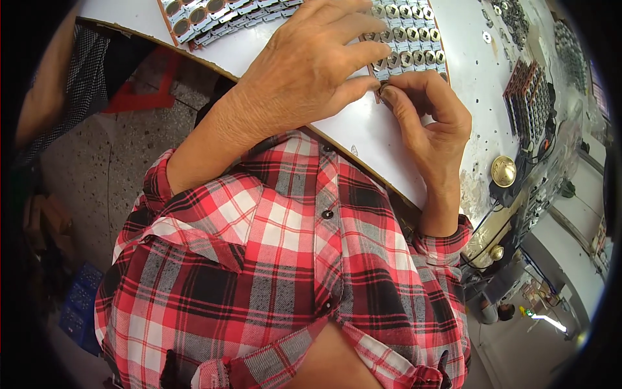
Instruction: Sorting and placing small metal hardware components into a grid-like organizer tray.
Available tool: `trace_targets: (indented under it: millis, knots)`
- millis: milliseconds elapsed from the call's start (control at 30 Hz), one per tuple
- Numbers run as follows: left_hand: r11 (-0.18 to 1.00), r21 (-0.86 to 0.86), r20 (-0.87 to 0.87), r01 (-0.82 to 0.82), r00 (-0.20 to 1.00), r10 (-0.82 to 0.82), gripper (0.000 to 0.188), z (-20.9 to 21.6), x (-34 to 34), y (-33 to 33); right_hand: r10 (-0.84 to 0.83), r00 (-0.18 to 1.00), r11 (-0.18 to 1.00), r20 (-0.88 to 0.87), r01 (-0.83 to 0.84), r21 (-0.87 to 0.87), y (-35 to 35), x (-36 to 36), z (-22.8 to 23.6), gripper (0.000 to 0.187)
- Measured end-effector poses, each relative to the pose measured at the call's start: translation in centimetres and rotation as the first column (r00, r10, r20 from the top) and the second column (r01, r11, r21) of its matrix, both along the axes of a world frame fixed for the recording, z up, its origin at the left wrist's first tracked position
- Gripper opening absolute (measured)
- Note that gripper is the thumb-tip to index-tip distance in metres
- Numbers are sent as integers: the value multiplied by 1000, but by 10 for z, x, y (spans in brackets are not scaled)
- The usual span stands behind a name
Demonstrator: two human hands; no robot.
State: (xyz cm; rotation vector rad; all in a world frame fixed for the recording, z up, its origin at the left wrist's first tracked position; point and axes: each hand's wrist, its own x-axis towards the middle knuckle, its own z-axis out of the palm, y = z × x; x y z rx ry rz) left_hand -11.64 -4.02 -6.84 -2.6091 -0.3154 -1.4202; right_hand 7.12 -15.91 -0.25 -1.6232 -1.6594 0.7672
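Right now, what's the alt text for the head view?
The right hand has thumb and index finger close together at the near edge of a panel of silvery parts on a white table; the left hand reaches over its left side. Other panels lie upper left.

The left head camera looks steeply down in a wide fisheye, close above the shirt (278,220) on the near side. Farther off come the left hand (301,71), right hand (434,123) and table (476,71); floor (133,155) shows left, a distant lamp (549,323) right.
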Motion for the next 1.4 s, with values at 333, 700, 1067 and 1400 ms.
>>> trace_targets:
  millis: [333,700,1067,1400]
  knots:
    - [998,-65,12,5,1000,-4,29,0,1,-1,34,993,993,109,-45,105,3,4,-3,9]
    - [787,-613,-192,-68,979,-64,31,51,-6,-23,3,999,998,49,-6,58,4,8,0,11]
    - [814,-575,-170,-81,985,-22,42,40,-4,-27,97,995,994,36,-98,46,3,7,1,13]
    - [809,-584,-151,-68,988,-26,39,36,-2,-26,94,996,995,2,-94,12,3,11,5,17]
